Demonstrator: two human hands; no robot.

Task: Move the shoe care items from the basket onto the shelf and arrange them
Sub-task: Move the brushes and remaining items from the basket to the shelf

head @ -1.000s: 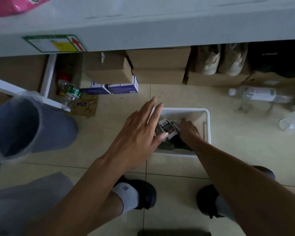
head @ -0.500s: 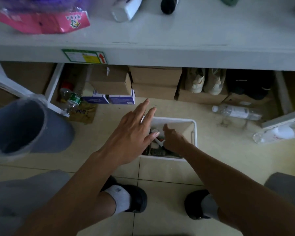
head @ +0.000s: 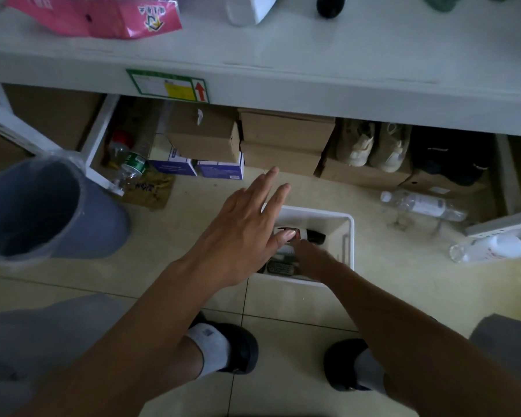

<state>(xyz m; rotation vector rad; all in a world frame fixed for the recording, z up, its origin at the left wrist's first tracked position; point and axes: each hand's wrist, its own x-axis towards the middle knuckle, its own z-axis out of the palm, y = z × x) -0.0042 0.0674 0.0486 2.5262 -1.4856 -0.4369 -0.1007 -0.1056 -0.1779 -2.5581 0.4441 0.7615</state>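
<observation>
Head view: basket (head: 350, 224) on the floor (head: 283, 305) below the shelf (head: 313, 55), shoe care items (head: 281, 267) inside it; left hand (head: 244, 233) spread wide over its left rim, holding nothing; right hand (head: 312, 257) down among the items, grip not discernible. Step judged: picking an item; next move needs a firm hold, a lift clear of the rim, then up to the shelf.

right grip (head: 312, 257) fingers hidden in basket (head: 350, 236), items (head: 280, 267) indistinct, pink bag (head: 103, 16) cropped
</observation>
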